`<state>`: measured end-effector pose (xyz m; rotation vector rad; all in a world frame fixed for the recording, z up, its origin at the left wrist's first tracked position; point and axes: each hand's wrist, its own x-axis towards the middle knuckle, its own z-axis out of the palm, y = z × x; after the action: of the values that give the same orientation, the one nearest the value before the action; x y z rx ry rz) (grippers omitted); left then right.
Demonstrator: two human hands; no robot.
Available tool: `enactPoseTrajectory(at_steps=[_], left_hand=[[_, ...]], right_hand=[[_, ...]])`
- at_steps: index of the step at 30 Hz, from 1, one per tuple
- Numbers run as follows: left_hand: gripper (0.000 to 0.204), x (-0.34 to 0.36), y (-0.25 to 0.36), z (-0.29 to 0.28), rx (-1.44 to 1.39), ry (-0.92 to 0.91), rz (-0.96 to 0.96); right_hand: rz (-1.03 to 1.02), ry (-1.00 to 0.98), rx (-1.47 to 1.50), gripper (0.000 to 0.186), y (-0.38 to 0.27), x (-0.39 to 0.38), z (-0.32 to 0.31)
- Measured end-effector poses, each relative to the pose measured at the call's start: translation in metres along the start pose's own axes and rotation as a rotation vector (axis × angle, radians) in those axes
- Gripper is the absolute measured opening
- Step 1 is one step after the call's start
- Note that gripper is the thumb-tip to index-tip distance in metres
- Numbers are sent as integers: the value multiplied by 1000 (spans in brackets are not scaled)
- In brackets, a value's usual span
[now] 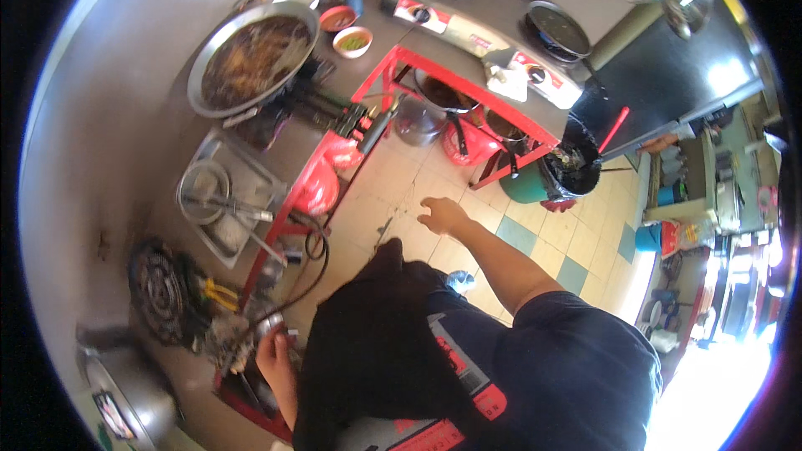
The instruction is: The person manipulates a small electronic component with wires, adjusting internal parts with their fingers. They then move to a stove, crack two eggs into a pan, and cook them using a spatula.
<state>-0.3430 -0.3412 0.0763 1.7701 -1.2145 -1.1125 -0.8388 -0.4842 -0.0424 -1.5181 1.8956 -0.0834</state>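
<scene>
Nearest, the left hand (274,359) is curled just beside a small silvery metal container (269,325); whether the fingers grip it or merely touch it, I cannot tell. The right hand (444,216) is stretched out above the tiled floor (368,217), its fingers loosely spread with nothing between them. Beyond the left hand, yellow-handled pliers (219,293) lie against a round black burner (159,291). Past these, a long-handled round strainer (204,192) rests in a rectangular steel tray (227,257). Farther along the table (347,75), a wide wok (198,83) contains browned food in dark liquid, with a small bowl of something green (352,43) near it. Farther off, a frying pan (558,31) sits on a gas stove (455,31).
</scene>
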Motion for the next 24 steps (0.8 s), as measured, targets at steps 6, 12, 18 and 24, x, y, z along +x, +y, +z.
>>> enactPoseTrajectory(at_steps=[6, 12, 18, 24], left_hand=[[41, 23, -31, 12, -103, -112, -122], [42, 25, -20, 55, -86, -23, -132], [38, 6, 21, 130, -18, 36, -196], [42, -26, 58, 249, -66, 217, -162]], right_hand=[[149, 12, -19, 56, 43, -24, -13], [104, 268, -169, 51, 112, 23, -95], [169, 687, -390, 88, 192, 133, -219], [-119, 734, -652, 84, 256, 169, -235]])
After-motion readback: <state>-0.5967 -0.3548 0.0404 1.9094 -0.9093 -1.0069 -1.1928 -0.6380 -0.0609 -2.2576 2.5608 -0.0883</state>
